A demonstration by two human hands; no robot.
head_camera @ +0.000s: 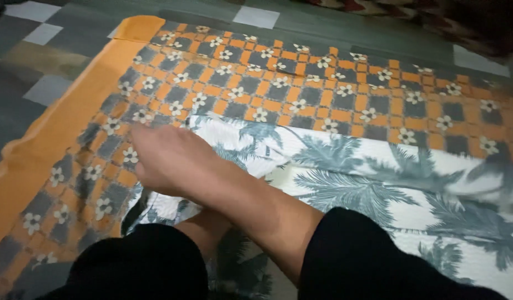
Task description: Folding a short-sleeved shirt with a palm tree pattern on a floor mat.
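White palm-print cloth (345, 166) lies under right hand (167, 161).

Indoor scene in soft, fairly dim, even light with a slightly warm cast. No single light source shows and nothing glares. Shadows are weak: a faint dark patch lies under the right hand (167, 161) and forearm at about 7 o'clock. The orange checked cloth (301, 89) at centre is reasonably sharp. Toward 3 o'clock the palm-print fabric (378, 183) and the cloth smear with motion blur. The corner at 1 o'clock falls into near black. The black sleeves (373, 261) at 6 o'clock are dark and show no detail.
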